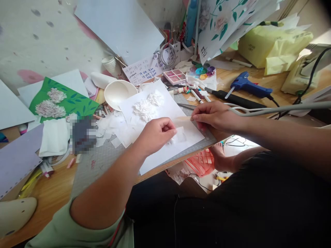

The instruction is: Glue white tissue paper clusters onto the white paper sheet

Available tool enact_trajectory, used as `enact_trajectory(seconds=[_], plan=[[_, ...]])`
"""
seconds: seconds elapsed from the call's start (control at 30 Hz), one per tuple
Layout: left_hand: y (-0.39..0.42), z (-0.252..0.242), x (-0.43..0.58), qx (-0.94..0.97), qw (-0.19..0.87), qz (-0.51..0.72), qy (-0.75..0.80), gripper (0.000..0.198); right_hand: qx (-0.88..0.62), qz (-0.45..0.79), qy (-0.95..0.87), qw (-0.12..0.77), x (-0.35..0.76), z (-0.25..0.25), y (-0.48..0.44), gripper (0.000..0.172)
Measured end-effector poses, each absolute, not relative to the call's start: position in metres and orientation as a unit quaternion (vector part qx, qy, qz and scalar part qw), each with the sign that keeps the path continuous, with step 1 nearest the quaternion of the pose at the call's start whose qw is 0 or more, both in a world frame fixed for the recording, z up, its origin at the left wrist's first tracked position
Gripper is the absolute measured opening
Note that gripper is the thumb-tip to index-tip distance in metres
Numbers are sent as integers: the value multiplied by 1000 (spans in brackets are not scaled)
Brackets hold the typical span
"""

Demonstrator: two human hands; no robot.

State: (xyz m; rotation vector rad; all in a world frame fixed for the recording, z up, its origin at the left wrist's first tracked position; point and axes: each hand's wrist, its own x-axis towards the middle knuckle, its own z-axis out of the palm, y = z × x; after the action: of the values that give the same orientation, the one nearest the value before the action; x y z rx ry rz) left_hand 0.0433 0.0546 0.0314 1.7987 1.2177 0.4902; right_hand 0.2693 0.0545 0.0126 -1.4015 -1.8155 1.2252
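Observation:
A white sheet of paper (157,160) lies at an angle on a grey cutting mat (86,172). On its upper part sit ruffled white paper flowers (147,106). My left hand (157,136) is closed in a pinch low over the sheet, its fingertips on a small thin white paper piece (180,135). To the right, my right hand (216,117) grips a flat pale wooden stick (184,118) between thumb and fingers, the stick pointing left toward my left hand. Torn white paper scraps (111,125) are heaped left of the flowers.
A blue glue gun (250,86) lies at the right, behind a grey cable (284,107) crossing above my right forearm. At the back are a white paper cup (119,93), a pink palette (174,76) and pens. A green flower picture (62,100) stands left.

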Motion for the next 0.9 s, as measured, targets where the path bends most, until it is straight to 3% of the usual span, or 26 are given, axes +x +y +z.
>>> enact_trajectory(seconds=[0.1,0.3,0.63,0.9], plan=[[52,24,43,742,393,174,515,9,-526,440,-684,247,271,21,50,18],[51,19,43,758,358,163,521,10,-534,342,-764,120,267,38,39,15],[51,18,42,773,337,152,515,11,-516,269,-805,113,266,20,39,20],[54,24,36,763,388,165,489,12,-527,207,-820,86,259,19,35,23]])
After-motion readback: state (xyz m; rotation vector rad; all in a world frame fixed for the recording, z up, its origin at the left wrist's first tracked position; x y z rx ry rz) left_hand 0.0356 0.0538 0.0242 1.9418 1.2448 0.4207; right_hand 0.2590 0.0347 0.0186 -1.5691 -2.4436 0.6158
